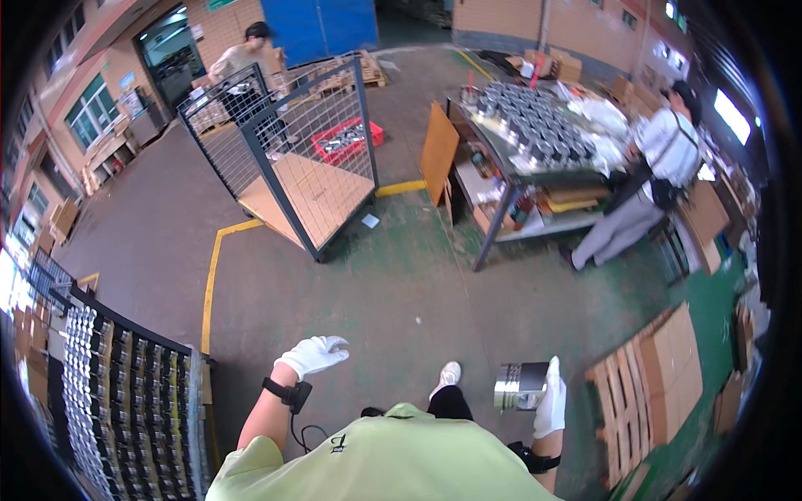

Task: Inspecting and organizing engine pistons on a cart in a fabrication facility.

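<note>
Text: none legible | shirt mark (337, 443): unclear | green wall sign (219, 3): too small

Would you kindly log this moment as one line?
white-gloved right hand: holding chunky, shiny silver metal part | white-gloved left hand: open, empty | ahead: black wire-mesh cart with plywood base

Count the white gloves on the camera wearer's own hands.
2: one on the left hand, held out with nothing visible in it; one on the right hand, holding a shiny metal part. Neither of the wearer's gloves is hidden.
</note>
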Motion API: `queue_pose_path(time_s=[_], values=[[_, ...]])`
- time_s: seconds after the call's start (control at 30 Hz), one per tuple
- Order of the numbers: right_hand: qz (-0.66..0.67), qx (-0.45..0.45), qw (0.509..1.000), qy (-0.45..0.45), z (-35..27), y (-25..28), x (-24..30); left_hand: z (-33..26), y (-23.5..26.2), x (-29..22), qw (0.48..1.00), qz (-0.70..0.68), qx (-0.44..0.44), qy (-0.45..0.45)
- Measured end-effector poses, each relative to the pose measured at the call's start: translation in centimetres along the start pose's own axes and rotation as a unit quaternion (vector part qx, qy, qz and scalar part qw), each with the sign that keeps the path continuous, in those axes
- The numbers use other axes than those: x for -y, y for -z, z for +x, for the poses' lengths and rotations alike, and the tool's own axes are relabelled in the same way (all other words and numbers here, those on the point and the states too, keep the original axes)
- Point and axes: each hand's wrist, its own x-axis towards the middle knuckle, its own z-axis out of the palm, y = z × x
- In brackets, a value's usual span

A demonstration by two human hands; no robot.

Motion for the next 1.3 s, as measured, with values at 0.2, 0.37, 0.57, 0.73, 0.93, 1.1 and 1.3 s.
queue_pose_path(time_s=[0.2, 0.37, 0.57, 0.73, 0.93, 1.1, 1.3], values=[[-0.109, 0.058, 0.992, 0.035, 26.5, -11.4, 5.3, 16.7, 11.2, -0.3, 0.991, 0.024, -0.11, 0.079], [-0.147, 0.172, 0.973, 0.054, 43.6, -23.1, 14.0, 24.7, 21.2, -1.9, 0.965, -0.07, -0.205, 0.15], [-0.133, 0.204, 0.969, 0.044, 59.8, -41.5, 18.6, 34.3, 33.2, 2.5, 0.915, -0.17, -0.314, 0.187], [-0.025, 0.204, 0.978, 0.031, 68.0, -57.8, 22.9, 46.7, 45.9, 9.4, 0.871, -0.146, -0.437, 0.175], [0.016, 0.18, 0.983, 0.03, 82.2, -73.2, 27.9, 65.4, 70.3, 11.2, 0.77, 0.061, -0.634, -0.046], [-0.058, 0.205, 0.977, 0.008, 94.5, -85.6, 34.8, 79.2, 85.9, 12.2, 0.681, 0.154, -0.716, -0.031], [-0.117, 0.191, 0.971, 0.081, 117.3, -99.6, 37.0, 94.1, 94.4, 16.2, 0.698, 0.164, -0.681, 0.147]])
